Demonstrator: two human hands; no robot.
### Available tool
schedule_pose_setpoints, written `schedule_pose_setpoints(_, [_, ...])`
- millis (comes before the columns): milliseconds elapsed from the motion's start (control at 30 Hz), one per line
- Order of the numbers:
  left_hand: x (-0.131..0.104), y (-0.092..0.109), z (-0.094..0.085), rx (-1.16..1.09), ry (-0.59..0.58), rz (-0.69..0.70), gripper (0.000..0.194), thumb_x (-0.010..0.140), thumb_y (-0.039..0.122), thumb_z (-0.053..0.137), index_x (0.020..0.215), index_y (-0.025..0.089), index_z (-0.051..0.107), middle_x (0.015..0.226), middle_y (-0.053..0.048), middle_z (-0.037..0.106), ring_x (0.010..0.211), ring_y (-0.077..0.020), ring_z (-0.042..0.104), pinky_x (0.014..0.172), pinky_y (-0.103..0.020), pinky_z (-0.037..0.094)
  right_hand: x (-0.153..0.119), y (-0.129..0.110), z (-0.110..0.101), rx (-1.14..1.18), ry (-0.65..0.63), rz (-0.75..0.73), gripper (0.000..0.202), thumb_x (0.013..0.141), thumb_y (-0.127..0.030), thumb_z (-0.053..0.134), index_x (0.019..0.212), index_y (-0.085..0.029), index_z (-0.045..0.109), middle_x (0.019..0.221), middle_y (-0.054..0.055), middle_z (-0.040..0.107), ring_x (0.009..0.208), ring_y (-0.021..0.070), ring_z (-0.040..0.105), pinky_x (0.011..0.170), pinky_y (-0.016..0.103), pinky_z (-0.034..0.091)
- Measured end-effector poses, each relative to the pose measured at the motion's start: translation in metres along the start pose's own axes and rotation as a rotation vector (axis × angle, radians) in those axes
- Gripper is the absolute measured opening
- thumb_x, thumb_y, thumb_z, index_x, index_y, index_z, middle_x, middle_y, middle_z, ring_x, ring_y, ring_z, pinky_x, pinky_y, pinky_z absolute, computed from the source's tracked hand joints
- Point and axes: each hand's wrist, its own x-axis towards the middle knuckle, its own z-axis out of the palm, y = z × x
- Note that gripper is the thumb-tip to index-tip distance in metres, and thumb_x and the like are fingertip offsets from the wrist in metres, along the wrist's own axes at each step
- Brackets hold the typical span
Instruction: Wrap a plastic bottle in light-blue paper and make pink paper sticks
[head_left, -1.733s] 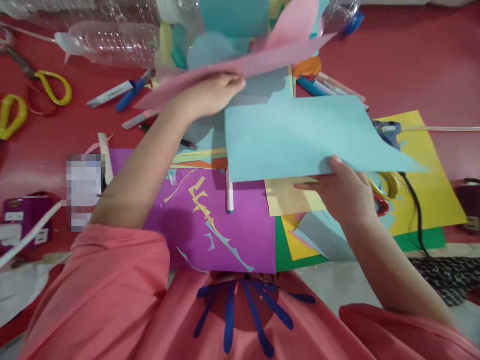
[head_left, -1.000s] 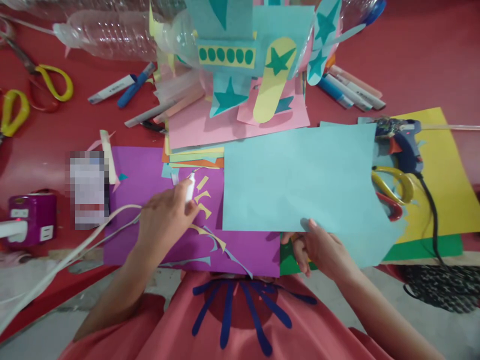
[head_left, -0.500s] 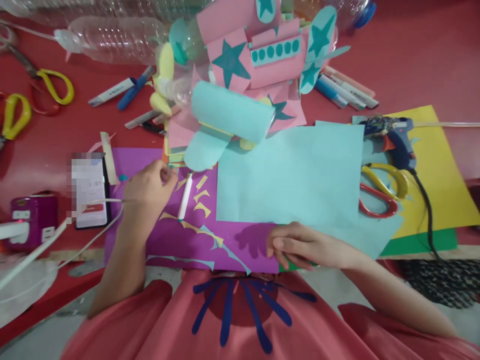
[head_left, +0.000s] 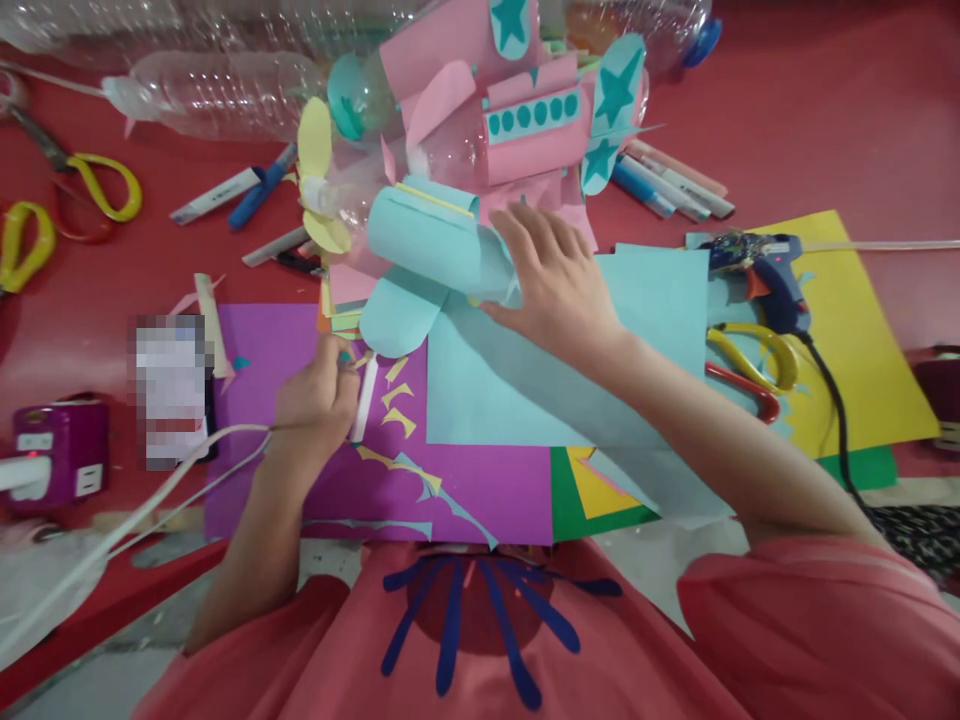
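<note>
My right hand grips the rear end of a bottle wrapped in light-blue paper, thumb on the near side and fingers over the far side. A yellow paper propeller sits at the bottle's neck, and a rounded light-blue paper wing sticks out towards me. Curled closed, my left hand is low over the purple sheet; a tiny teal bit shows at its fingertips, too small to name. Right beside it lies a white stick-like pen.
Behind stands a pink paper-covered bottle plane near clear bottles. Light-blue sheets, a glue gun and scissors lie right. A phone and white cable are left; paper scraps lie in front.
My right hand has moved up and forward from the near edge onto the blue-wrapped bottle, which has rolled so its yellow strip faces up. My left hand has shifted slightly right and nearer me.
</note>
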Motion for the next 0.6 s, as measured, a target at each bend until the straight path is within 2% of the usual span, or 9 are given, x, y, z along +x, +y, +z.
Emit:
schedule_pose_setpoints(67, [0.000, 0.004, 0.001, 0.083, -0.064, -0.019, 0.005, 0.083, 0.028, 0.043, 0.079, 0.026, 0.044, 0.055, 0.001, 0.048, 0.052, -0.0216, 0.052, 0.053, -0.029, 0.028, 0.021, 0.007, -0.004, -0.015, -0.049, -0.023, 0.060, 0.084, -0.041, 0.065, 0.134, -0.015, 0.046, 0.129, 0.016, 0.056, 0.124, 0.0374, 0.052, 0.102, 0.058, 0.042])
schedule_pose_setpoints(100, [-0.001, 0.005, 0.002, 0.120, -0.096, -0.032, 0.011, 0.083, 0.034, 0.045, 0.076, 0.026, 0.043, 0.055, 0.001, 0.049, 0.053, -0.0214, 0.052, 0.053, -0.028, 0.027, 0.031, 0.006, -0.010, -0.022, -0.058, -0.045, 0.060, 0.082, -0.041, 0.066, 0.133, -0.014, 0.048, 0.127, 0.014, 0.059, 0.121, 0.0357, 0.055, 0.101, 0.055, 0.044])
schedule_pose_setpoints(200, [-0.004, 0.005, 0.004, 0.192, -0.122, -0.075, 0.026, 0.080, 0.049, 0.053, 0.075, 0.026, 0.044, 0.056, 0.001, 0.051, 0.055, -0.0210, 0.053, 0.053, -0.026, 0.026, 0.062, 0.002, -0.042, -0.064, -0.021, -0.085, 0.061, 0.080, -0.039, 0.065, 0.133, -0.011, 0.051, 0.129, 0.011, 0.060, 0.122, 0.0310, 0.055, 0.103, 0.045, 0.041])
schedule_pose_setpoints(267, [-0.005, 0.004, 0.005, 0.207, -0.107, -0.071, 0.027, 0.080, 0.050, 0.054, 0.076, 0.025, 0.046, 0.058, 0.001, 0.054, 0.055, -0.0206, 0.054, 0.053, -0.026, 0.025, 0.083, 0.005, -0.064, -0.101, 0.020, -0.028, 0.068, 0.080, -0.036, 0.062, 0.136, -0.003, 0.047, 0.134, 0.012, 0.057, 0.125, 0.0309, 0.051, 0.102, 0.040, 0.038])
schedule_pose_setpoints(300, [-0.006, 0.004, 0.006, 0.207, -0.095, -0.059, 0.026, 0.081, 0.050, 0.054, 0.076, 0.025, 0.046, 0.059, 0.000, 0.055, 0.054, -0.0202, 0.054, 0.053, -0.026, 0.025, 0.093, 0.010, -0.072, -0.117, 0.058, 0.014, 0.072, 0.080, -0.042, 0.059, 0.139, -0.003, 0.045, 0.134, 0.011, 0.056, 0.126, 0.0318, 0.049, 0.099, 0.039, 0.039])
schedule_pose_setpoints(400, [-0.004, 0.005, 0.006, 0.181, -0.080, -0.025, 0.025, 0.084, 0.046, 0.051, 0.072, 0.025, 0.046, 0.058, 0.000, 0.057, 0.051, -0.0185, 0.053, 0.052, -0.025, 0.026, 0.112, 0.025, -0.083, -0.157, 0.138, 0.043, 0.078, 0.078, -0.064, 0.042, 0.134, -0.010, 0.054, 0.130, 0.004, 0.058, 0.129, 0.0384, 0.045, 0.100, 0.048, 0.030])
schedule_pose_setpoints(500, [0.000, 0.006, 0.004, 0.176, -0.101, -0.057, 0.023, 0.082, 0.043, 0.050, 0.068, 0.025, 0.046, 0.055, 0.000, 0.053, 0.048, -0.0177, 0.048, 0.049, -0.026, 0.024, 0.099, 0.020, -0.075, -0.189, 0.187, 0.145, 0.073, 0.087, -0.056, 0.041, 0.141, -0.005, 0.046, 0.137, 0.011, 0.055, 0.142, 0.0384, 0.027, 0.111, 0.046, 0.018])
schedule_pose_setpoints(533, [0.001, 0.006, 0.003, 0.176, -0.101, -0.074, 0.022, 0.081, 0.041, 0.050, 0.067, 0.025, 0.045, 0.054, 0.001, 0.051, 0.047, -0.0175, 0.046, 0.049, -0.026, 0.024, 0.088, 0.011, -0.069, -0.167, 0.245, 0.165, 0.065, 0.092, -0.047, 0.041, 0.140, -0.004, 0.046, 0.141, 0.014, 0.052, 0.144, 0.0346, 0.027, 0.115, 0.042, 0.014])
schedule_pose_setpoints(600, [0.003, 0.006, 0.000, 0.127, -0.069, -0.086, 0.020, 0.079, 0.039, 0.051, 0.067, 0.024, 0.045, 0.053, 0.001, 0.047, 0.048, -0.0163, 0.044, 0.051, -0.026, 0.024, 0.057, -0.013, -0.054, -0.002, 0.327, 0.083, 0.051, 0.093, -0.033, 0.047, 0.130, 0.002, 0.052, 0.140, 0.023, 0.053, 0.137, 0.0298, 0.043, 0.115, 0.040, 0.028])
